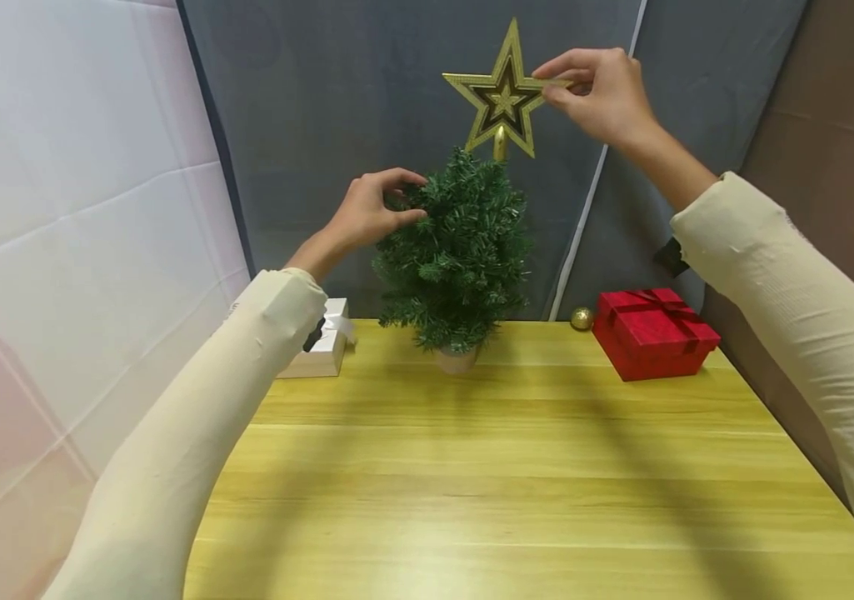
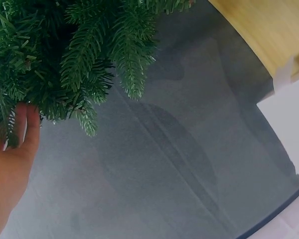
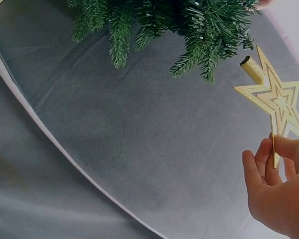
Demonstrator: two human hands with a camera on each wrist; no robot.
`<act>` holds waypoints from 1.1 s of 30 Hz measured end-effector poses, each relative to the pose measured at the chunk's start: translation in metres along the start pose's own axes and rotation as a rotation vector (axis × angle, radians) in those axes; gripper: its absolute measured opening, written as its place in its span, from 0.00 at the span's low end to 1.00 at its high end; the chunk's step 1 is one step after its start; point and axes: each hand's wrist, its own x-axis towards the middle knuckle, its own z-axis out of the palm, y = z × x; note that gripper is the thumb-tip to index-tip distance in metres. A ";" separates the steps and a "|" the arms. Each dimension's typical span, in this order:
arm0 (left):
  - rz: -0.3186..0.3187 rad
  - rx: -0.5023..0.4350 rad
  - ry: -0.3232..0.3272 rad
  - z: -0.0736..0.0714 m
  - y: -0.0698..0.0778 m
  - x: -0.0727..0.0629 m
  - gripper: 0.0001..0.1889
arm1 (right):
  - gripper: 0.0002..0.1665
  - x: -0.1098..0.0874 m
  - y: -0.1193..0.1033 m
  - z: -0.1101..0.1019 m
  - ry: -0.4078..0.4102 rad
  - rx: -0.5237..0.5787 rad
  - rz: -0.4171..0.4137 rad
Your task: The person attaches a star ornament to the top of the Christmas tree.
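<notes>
A small green artificial Christmas tree [image 1: 464, 250] stands in a pale pot [image 1: 456, 360] at the table's back edge. My left hand [image 1: 370, 208] holds the foliage at the tree's upper left, thumb and fingers curved round it; in the left wrist view, needles partly cover the fingers [image 2: 32, 127]. With thumb and fingertips, my right hand [image 1: 602, 96] pinches one point of a gold star tree topper [image 1: 505, 98]. The star's hollow tube [image 3: 254, 70] shows a gap from the branches in the right wrist view. From the head, its lower end overlaps the treetop.
A red gift box [image 1: 655, 333] with a dark red ribbon sits at the table's back right, a gold bauble [image 1: 581, 318] beside it. At the back left, a white box [image 1: 325, 354] with a white ribbon is partly behind my left sleeve. Grey cloth [image 1: 322, 100] hangs behind the table.
</notes>
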 end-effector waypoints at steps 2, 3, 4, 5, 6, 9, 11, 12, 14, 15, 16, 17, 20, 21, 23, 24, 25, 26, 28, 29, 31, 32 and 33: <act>-0.002 0.001 0.000 0.000 0.000 0.000 0.26 | 0.19 0.001 -0.001 0.001 -0.001 0.009 0.005; -0.003 0.001 0.000 0.001 0.001 0.000 0.26 | 0.19 0.002 -0.001 0.001 -0.001 0.011 0.007; -0.004 0.001 0.001 0.001 0.001 0.000 0.26 | 0.19 0.003 -0.002 0.002 0.000 0.012 0.009; -0.004 0.002 0.001 0.001 0.001 0.000 0.26 | 0.19 0.004 -0.002 0.002 0.001 0.014 0.010; -0.004 0.000 0.001 0.001 0.001 0.000 0.26 | 0.19 0.005 -0.003 0.003 0.002 0.013 0.009; 0.000 -0.004 0.002 0.002 0.002 0.000 0.26 | 0.19 0.006 -0.004 0.003 0.002 0.020 0.011; 0.001 -0.006 0.004 0.002 0.002 0.000 0.26 | 0.18 0.007 -0.005 0.004 0.003 0.029 0.011; 0.000 -0.009 0.004 0.003 0.002 0.000 0.26 | 0.18 0.008 -0.006 0.005 0.003 0.031 0.011; -0.001 -0.008 0.006 0.003 0.003 0.000 0.26 | 0.18 0.009 -0.007 0.006 0.004 0.037 0.016; -0.001 -0.010 0.006 0.003 0.003 0.000 0.26 | 0.18 0.010 -0.007 0.006 0.007 0.036 0.015; -0.002 -0.012 0.007 0.003 0.003 0.000 0.26 | 0.18 0.011 -0.007 0.007 0.009 0.038 0.015; -0.002 -0.014 0.006 0.003 0.003 0.000 0.26 | 0.18 0.012 -0.007 0.008 0.012 0.036 0.017; -0.001 -0.017 0.008 0.004 0.003 -0.001 0.26 | 0.18 0.014 -0.008 0.011 0.021 0.033 0.005; -0.002 -0.019 0.007 0.004 0.003 -0.001 0.26 | 0.18 0.015 -0.008 0.012 0.024 0.035 0.003; -0.001 -0.019 0.009 0.004 0.002 -0.001 0.26 | 0.18 0.016 -0.009 0.015 0.028 0.040 0.002; 0.000 -0.020 0.011 0.004 0.002 -0.001 0.26 | 0.18 0.017 -0.009 0.016 0.031 0.044 0.002; 0.002 -0.021 0.013 0.004 0.002 -0.001 0.26 | 0.18 0.017 -0.010 0.017 0.033 0.045 0.005; 0.004 -0.022 0.015 0.004 0.001 0.000 0.26 | 0.18 0.018 -0.011 0.018 0.033 0.048 0.009; 0.007 -0.021 0.015 0.004 0.000 0.000 0.26 | 0.18 0.018 -0.012 0.021 0.034 0.052 0.019; 0.009 -0.020 0.016 0.004 0.000 0.000 0.26 | 0.18 0.018 -0.013 0.022 0.034 0.052 0.022; 0.011 -0.020 0.017 0.005 0.000 -0.001 0.25 | 0.18 0.018 -0.014 0.024 0.033 0.055 0.022; 0.011 -0.021 0.016 0.005 -0.001 -0.001 0.25 | 0.18 0.019 -0.014 0.025 0.034 0.055 0.019; 0.010 -0.019 0.016 0.005 -0.001 -0.002 0.25 | 0.18 0.019 -0.015 0.026 0.035 0.055 0.015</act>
